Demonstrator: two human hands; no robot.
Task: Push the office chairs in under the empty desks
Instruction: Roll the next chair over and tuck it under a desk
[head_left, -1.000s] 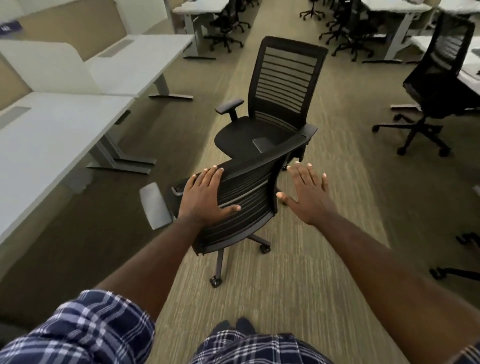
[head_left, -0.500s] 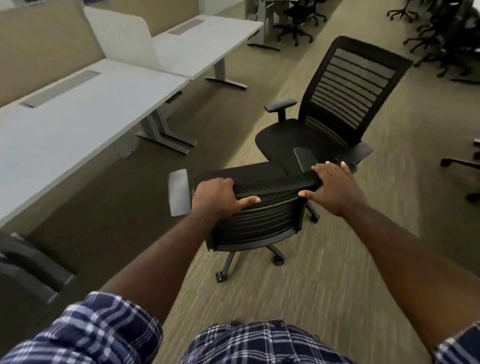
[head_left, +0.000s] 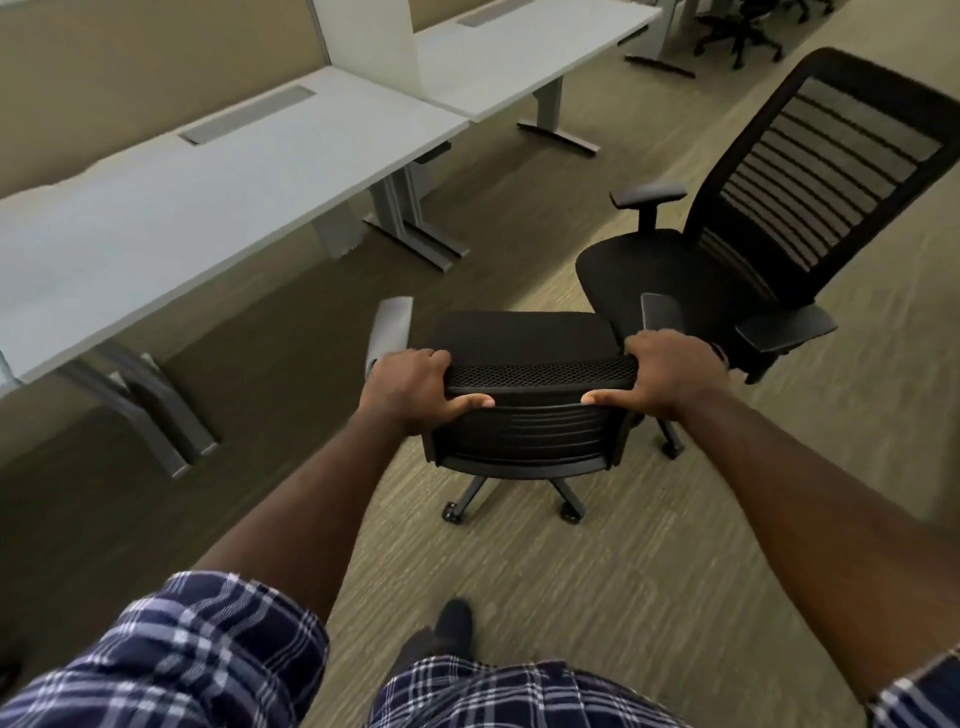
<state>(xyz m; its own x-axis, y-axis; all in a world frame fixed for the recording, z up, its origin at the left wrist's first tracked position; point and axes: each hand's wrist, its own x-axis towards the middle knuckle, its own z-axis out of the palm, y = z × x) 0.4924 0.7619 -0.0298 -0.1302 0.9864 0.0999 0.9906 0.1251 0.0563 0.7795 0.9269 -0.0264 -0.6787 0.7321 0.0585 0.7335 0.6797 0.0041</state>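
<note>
Two long white desks run up the left side, the near desk (head_left: 171, 218) ahead and to the left of the fingers, the far desk (head_left: 519, 57) beyond it, both with bare floor showing beneath them. Ahead and to the right of the fingers stands a second chair (head_left: 769, 223), tall-backed and slatted, its seat just beyond the right hand and close beside the held chair; whether the two touch cannot be told. The held chair (head_left: 530, 415) sits directly under the fingers on the carpet, out in the aisle and well apart from the near desk's edge, its seat facing away from the person. Both hands grip the top rail of its backrest: the left hand (head_left: 415, 389) wraps the left corner, fingers (head_left: 421, 361) curled over the top and thumb pressed along the rear face, and the right hand (head_left: 670, 374) mirrors it at the right corner. So the fingers are clamped on the backrest rail, none spread free.

By my reading, the step in hand is steering this chair toward a desk, with the push-in not yet done. The next move likely calls for swinging the chair leftward to face the near desk's opening, clearing the desk legs (head_left: 156, 415), then rolling it straight under.
</note>
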